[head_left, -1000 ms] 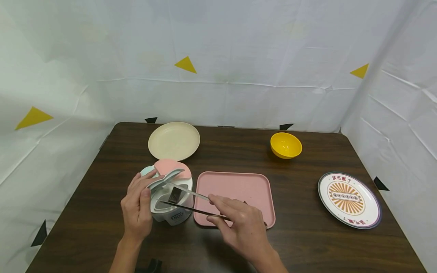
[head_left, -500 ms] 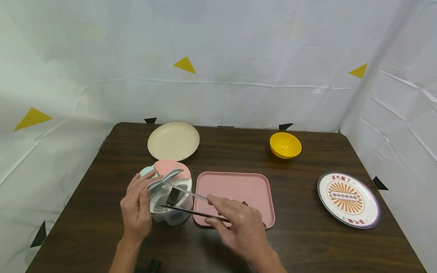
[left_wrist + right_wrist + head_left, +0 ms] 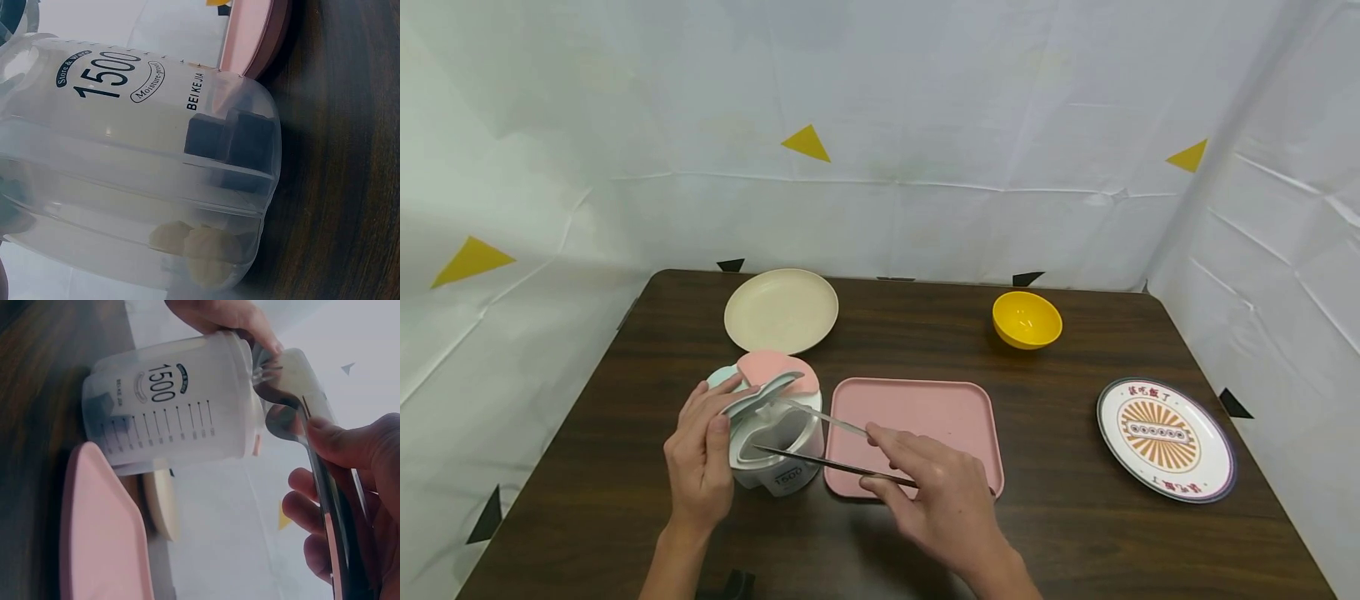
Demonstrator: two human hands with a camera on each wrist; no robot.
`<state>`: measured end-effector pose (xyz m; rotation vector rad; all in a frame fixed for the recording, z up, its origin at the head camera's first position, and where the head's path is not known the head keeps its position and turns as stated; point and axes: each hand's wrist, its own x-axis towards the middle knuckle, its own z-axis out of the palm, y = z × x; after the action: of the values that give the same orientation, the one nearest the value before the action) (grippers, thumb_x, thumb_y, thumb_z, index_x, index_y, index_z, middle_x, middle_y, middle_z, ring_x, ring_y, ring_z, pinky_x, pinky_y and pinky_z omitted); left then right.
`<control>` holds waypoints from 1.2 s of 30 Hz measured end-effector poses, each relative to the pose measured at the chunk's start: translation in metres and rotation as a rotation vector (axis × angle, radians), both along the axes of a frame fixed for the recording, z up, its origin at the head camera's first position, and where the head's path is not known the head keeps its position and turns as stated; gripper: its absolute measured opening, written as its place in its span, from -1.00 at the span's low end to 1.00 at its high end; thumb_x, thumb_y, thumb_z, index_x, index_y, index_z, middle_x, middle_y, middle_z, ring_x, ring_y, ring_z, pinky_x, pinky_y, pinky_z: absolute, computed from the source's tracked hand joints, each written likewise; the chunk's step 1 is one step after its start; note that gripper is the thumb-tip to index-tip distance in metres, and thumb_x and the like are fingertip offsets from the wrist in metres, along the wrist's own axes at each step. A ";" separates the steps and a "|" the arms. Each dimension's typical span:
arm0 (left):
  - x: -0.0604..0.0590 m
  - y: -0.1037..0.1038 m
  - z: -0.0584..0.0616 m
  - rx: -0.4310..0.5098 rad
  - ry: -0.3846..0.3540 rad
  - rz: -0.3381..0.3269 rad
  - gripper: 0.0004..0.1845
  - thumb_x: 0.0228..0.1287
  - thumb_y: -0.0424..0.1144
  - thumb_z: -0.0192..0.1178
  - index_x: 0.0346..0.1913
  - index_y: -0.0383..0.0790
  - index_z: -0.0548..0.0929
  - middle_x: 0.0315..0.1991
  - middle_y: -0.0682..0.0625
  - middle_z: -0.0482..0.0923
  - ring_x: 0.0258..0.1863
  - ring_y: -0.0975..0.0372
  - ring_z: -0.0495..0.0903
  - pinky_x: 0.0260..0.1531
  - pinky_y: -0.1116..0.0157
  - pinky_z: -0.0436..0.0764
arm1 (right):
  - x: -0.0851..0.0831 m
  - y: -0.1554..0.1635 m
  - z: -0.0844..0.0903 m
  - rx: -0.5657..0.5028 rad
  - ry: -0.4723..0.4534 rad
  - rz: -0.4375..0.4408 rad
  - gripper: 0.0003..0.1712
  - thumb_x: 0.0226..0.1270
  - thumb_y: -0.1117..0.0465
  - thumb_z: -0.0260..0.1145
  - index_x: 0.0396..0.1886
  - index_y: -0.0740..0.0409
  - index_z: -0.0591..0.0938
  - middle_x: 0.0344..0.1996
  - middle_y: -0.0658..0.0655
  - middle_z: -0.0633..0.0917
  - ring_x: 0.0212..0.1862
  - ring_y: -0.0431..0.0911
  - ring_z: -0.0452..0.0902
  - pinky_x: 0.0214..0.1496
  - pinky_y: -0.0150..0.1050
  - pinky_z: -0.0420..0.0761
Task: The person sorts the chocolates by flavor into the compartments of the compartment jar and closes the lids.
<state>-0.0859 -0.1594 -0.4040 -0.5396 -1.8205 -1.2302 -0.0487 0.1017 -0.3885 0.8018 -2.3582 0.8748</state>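
Observation:
My left hand [image 3: 698, 450] pinches a raised lid flap [image 3: 766, 393] on a clear storage container [image 3: 790, 477] marked 1500. My right hand [image 3: 943, 504] holds metal tongs [image 3: 842, 468] between thumb and fingers. Their two arms are spread, with the tips over the container's uncovered compartment and nothing between them. Rounded, spoon-like tong ends [image 3: 284, 422] show beside the container's mouth in the right wrist view. Through the wall in the left wrist view, dark blocks [image 3: 250, 144] lie at the bottom, with pale yellowish pieces [image 3: 209, 253] in a neighbouring compartment.
Right of the container lies a pink tray [image 3: 917, 400], partly behind my right hand. A cream plate [image 3: 782, 310] sits behind the container. Farther right are a yellow bowl [image 3: 1027, 320] and a white printed plate [image 3: 1206, 425]. White sheeting [image 3: 895, 225] hangs behind the dark table.
The dark block seen between the tong arms is gone from there, having dropped into the container. My right hand has shifted slightly right; my left hand still holds the flap up.

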 end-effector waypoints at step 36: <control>0.001 -0.001 -0.001 -0.006 -0.018 0.003 -0.71 0.36 -0.50 -0.10 -0.19 -0.54 0.67 -0.25 -0.35 0.67 0.04 -0.11 0.61 0.30 0.03 0.25 | -0.002 0.107 -0.029 0.345 -0.559 -0.393 -0.48 0.04 -0.08 0.52 0.06 -0.13 0.73 -0.39 -0.24 0.72 -0.52 -0.27 0.43 -0.50 -0.17 0.42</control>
<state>-0.0851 -0.1600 -0.4046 -0.5301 -1.8399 -1.2318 -0.0508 0.2087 -0.4174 0.1917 -3.0697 0.5779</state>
